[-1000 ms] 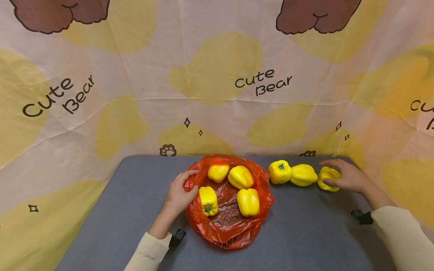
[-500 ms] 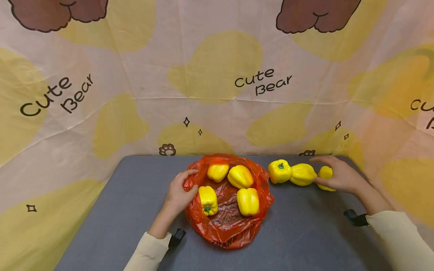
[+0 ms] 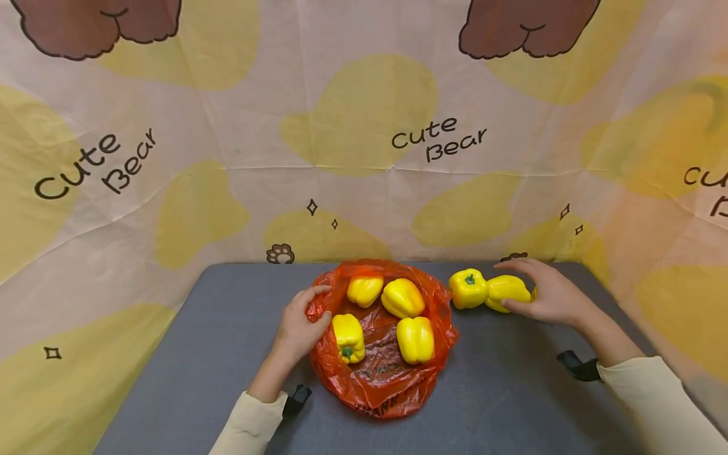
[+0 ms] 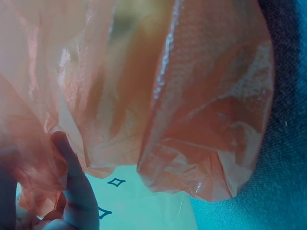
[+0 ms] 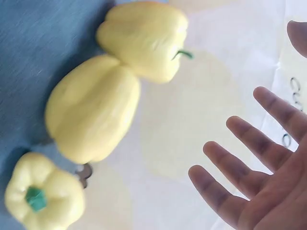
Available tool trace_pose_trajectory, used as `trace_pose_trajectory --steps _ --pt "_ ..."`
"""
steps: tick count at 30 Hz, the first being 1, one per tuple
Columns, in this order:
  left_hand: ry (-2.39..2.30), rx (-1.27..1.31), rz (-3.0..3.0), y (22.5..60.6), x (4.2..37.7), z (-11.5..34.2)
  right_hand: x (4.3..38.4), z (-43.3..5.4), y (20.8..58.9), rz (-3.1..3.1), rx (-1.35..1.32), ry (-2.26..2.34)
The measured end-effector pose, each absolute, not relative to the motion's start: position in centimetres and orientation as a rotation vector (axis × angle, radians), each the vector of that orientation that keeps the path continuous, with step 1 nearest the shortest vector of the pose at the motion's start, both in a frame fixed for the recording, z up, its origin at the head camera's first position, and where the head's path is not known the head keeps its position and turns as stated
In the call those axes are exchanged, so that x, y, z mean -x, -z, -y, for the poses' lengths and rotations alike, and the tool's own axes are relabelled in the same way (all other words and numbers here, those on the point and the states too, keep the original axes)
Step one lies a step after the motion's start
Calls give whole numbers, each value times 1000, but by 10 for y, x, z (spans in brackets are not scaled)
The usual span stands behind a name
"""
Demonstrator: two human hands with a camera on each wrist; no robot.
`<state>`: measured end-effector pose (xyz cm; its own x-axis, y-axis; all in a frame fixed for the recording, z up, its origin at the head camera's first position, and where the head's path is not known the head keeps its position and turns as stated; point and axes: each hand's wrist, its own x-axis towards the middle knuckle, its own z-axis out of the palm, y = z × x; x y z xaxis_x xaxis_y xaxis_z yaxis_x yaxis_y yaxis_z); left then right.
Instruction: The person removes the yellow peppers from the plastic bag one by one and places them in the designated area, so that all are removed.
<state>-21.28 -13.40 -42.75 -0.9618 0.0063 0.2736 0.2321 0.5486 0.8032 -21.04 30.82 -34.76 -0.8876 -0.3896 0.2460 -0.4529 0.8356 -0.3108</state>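
Observation:
My left hand (image 3: 300, 325) holds the left rim of a red plastic bag (image 3: 398, 401); in the left wrist view, the thin film (image 4: 211, 110) passes between the fingers. Inside the opened bag lie several yellow bell peppers (image 3: 402, 297). To its right, a bell pepper with its green stem up (image 3: 468, 289) touches a second one lying on its side (image 3: 505, 291). My right hand (image 3: 548, 294) hovers at that second pepper, fingers spread and nothing in them. A third bell pepper (image 5: 44, 191), behind the hand in the head view, shows its stem in the right wrist view.
The peppers and bag sit on a grey table (image 3: 239, 354). A printed cloth (image 3: 352, 126) hangs behind it and along both sides. Dark wrist mounts (image 3: 579, 366) stick out beside both cream sleeves.
My right hand has moved left, from the rightmost bell pepper to the middle one, covering the rightmost from the head view. My left hand and the bag have stayed in place.

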Motion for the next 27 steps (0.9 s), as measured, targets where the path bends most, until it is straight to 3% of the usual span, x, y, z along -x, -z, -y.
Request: trace_pose_trajectory --steps 27 --pt "1401 205 2528 428 213 131 197 -228 326 2681 -948 -718"
